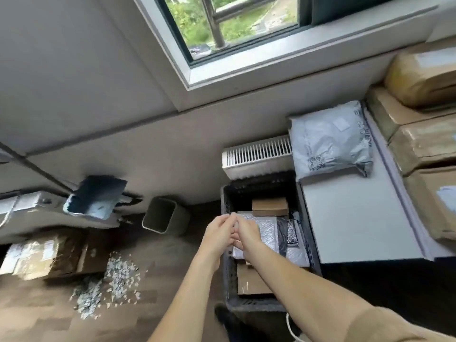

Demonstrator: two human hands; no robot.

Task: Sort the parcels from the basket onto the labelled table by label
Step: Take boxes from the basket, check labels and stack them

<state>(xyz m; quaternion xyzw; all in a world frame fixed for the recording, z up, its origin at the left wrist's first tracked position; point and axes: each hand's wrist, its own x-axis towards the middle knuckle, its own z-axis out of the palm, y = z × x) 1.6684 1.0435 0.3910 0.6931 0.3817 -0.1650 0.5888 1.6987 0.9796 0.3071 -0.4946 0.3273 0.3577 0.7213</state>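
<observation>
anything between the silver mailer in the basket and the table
Only the basket's right wall; the silver mailer must go up over it. The table beyond is bare there; a grey bag lies at its far end.

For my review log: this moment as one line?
stage: pick | left hand, right hand: at silver mailer in basket | grip: unclear

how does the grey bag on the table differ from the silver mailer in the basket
The grey bag lies on the white table, untouched; the silver mailer lies in the black basket with the left hand and right hand at it. The grey bag is puffy, matte and crinkled; the silver mailer is flat, shiny and bubble-textured. Both are soft mailers, not boxes.
</observation>
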